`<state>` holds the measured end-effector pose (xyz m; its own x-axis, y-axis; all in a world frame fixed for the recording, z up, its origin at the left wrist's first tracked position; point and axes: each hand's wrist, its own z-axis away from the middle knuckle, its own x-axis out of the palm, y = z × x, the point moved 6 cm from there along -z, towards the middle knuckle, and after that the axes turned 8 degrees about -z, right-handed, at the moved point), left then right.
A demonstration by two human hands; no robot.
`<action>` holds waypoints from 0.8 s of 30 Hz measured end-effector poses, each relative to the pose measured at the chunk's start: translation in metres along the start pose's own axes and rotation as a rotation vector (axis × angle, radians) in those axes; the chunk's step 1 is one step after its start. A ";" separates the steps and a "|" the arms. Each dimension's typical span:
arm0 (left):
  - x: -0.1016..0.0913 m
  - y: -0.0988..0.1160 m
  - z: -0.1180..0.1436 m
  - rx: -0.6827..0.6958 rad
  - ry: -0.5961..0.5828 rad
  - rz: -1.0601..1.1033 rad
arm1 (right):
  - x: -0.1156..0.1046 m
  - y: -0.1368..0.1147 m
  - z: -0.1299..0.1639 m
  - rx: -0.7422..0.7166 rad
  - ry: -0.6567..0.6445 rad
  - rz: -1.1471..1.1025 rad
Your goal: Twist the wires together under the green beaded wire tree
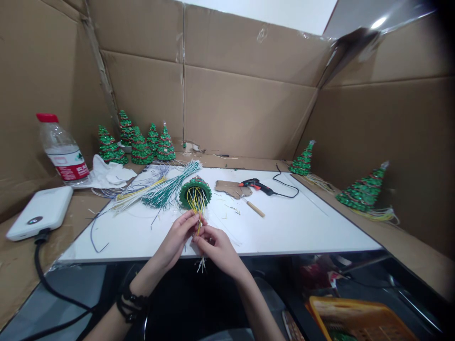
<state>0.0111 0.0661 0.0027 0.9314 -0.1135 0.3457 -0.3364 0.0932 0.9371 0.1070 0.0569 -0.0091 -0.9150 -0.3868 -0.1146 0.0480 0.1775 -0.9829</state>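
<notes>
A small green Christmas tree (183,199) lies on its side on the white board, its hollow base facing me. Yellow and white wires (199,198) run out of that base toward me. My left hand (183,234) is closed around the wires just below the base. Against it, my right hand (215,246) pinches the same bundle a little lower. Loose white wire ends hang below my fingers, past the board's front edge. What lies right between the fingertips is partly hidden.
Left of the tree lie bundles of green and white wires (170,187). To the right are a glue gun (261,186) on its cord, a cardboard scrap (231,188) and a wooden-handled tool (255,208). More trees (142,146), a bottle (64,151) and a power bank (40,212) stand around the edges.
</notes>
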 end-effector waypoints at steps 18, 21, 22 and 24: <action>0.000 -0.001 0.001 -0.008 -0.002 -0.031 | -0.001 0.000 0.000 -0.003 0.012 0.027; 0.000 -0.001 0.001 -0.010 -0.008 -0.038 | 0.000 0.001 -0.001 0.000 0.008 0.026; 0.000 -0.001 0.001 -0.010 -0.007 -0.036 | 0.000 0.001 0.000 0.000 0.009 0.026; 0.000 -0.001 0.001 -0.010 0.000 -0.023 | 0.000 0.001 0.000 -0.002 0.011 0.026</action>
<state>0.0115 0.0652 0.0014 0.9388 -0.1159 0.3244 -0.3138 0.1006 0.9441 0.1069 0.0572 -0.0099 -0.9176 -0.3726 -0.1382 0.0706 0.1894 -0.9794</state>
